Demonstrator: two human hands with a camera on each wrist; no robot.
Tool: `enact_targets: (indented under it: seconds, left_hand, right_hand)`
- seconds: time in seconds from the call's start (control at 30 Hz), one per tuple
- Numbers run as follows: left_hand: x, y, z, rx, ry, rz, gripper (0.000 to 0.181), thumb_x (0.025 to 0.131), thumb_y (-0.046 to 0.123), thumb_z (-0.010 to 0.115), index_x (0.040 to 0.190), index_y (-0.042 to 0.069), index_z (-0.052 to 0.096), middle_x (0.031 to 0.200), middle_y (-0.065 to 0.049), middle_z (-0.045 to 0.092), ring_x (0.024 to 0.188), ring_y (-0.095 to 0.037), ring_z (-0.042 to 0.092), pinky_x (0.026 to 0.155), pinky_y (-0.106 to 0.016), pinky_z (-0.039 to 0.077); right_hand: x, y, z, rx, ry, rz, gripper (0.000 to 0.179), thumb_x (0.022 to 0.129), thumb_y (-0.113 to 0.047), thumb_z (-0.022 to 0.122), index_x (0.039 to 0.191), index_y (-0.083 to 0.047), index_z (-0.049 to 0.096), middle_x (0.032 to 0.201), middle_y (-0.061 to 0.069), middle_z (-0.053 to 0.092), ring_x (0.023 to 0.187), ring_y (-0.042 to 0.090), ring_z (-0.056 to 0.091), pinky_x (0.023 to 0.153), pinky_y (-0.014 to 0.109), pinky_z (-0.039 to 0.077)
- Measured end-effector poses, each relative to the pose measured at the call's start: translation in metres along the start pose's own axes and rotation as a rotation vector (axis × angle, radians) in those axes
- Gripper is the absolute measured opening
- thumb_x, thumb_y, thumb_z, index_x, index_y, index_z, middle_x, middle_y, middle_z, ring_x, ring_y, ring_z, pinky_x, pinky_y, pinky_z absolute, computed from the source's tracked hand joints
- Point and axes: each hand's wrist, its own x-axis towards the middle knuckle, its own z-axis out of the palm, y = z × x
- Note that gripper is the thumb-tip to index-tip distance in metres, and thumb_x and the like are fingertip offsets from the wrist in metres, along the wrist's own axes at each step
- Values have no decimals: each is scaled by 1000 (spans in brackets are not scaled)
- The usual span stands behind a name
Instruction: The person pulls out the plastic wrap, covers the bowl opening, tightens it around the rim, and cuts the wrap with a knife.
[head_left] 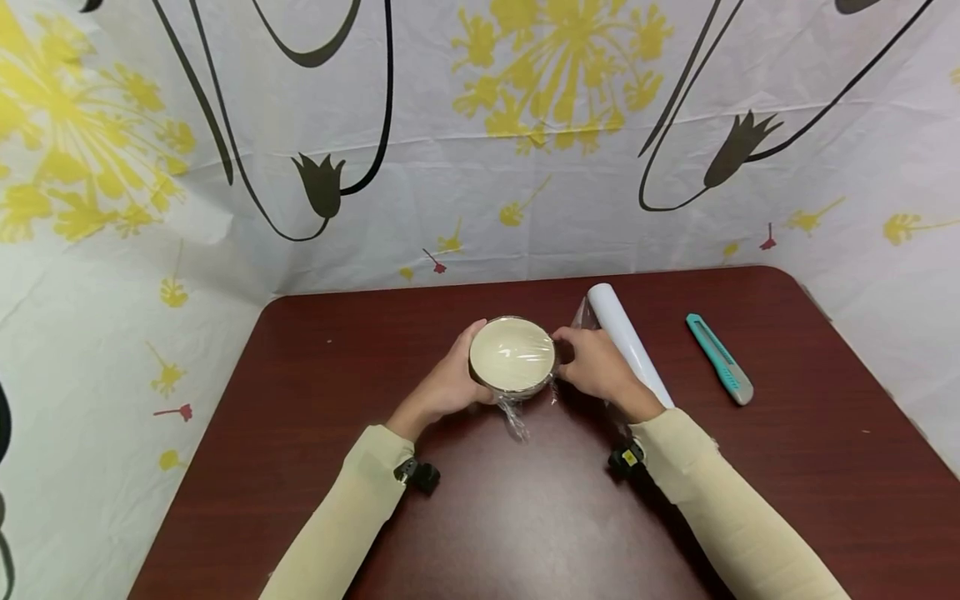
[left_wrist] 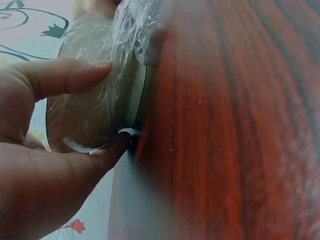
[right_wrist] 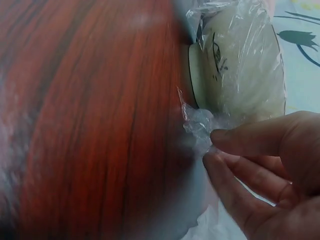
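A cream bowl (head_left: 512, 354) with a dark rim stands upright on the table, clear plastic wrap (head_left: 514, 417) stretched over its mouth and bunched in a twisted tail at the near side. My left hand (head_left: 453, 379) grips the bowl from the left; in the left wrist view its thumb presses on the wrapped side (left_wrist: 82, 115) and a finger reaches low by the base. At the bowl's right side, my right hand (head_left: 596, 362) pinches a crumpled edge of the wrap (right_wrist: 197, 125) between thumb and fingertips. Dark painted marks show through the film in the right wrist view.
Just right of my right hand lies a white roll of plastic wrap (head_left: 630, 342), slanting, with loose film at its far end. A teal and grey utility knife (head_left: 720, 358) lies farther right. Behind the dark red table (head_left: 300, 350) hangs a patterned cloth (head_left: 420, 150).
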Motion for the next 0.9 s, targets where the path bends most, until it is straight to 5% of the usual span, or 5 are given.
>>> enact_targets:
  seconds: [0.17, 0.43, 0.57, 0.67, 0.9]
  left_hand:
    - [1, 0, 0, -6, -3, 5, 128, 72, -13, 88, 177, 15, 20, 176, -15, 30, 148, -37, 43, 110, -51, 47]
    - [0, 0, 1, -11, 5, 3, 128, 72, -16, 86, 177, 15, 20, 174, -18, 32, 137, -40, 50, 82, -39, 58]
    - [-1, -1, 1, -10, -3, -16, 127, 73, -14, 87, 177, 16, 20, 174, -17, 32, 133, -42, 51, 71, -39, 60]
    - [-1, -1, 1, -2, -5, -23, 127, 74, -12, 89, 177, 17, 20, 175, -17, 31, 135, -41, 50, 74, -38, 59]
    - [-2, 4, 0, -2, -4, -13, 128, 73, -13, 88, 177, 16, 20, 174, -18, 32, 133, -42, 52, 73, -39, 60]
  right_hand:
    - [0, -1, 4, 4, 29, 16, 32, 78, -2, 85, 109, 2, 76, 87, 13, 77, 80, 36, 72, 78, 55, 59]
    - [3, 22, 25, 19, 71, 14, 15, 77, -10, 81, 91, -11, 76, 78, 4, 73, 74, 34, 68, 69, 54, 56]
    - [1, 15, 9, 36, -3, -21, 17, 81, -7, 79, 97, -4, 81, 84, 6, 77, 76, 30, 71, 73, 52, 59]
    - [0, 4, -12, 91, -47, 26, 21, 84, -4, 76, 104, 0, 83, 89, 7, 80, 80, 25, 73, 76, 48, 60]
    - [2, -6, -23, 112, -51, 91, 13, 86, -4, 74, 96, -6, 84, 85, 0, 79, 78, 18, 71, 75, 42, 58]
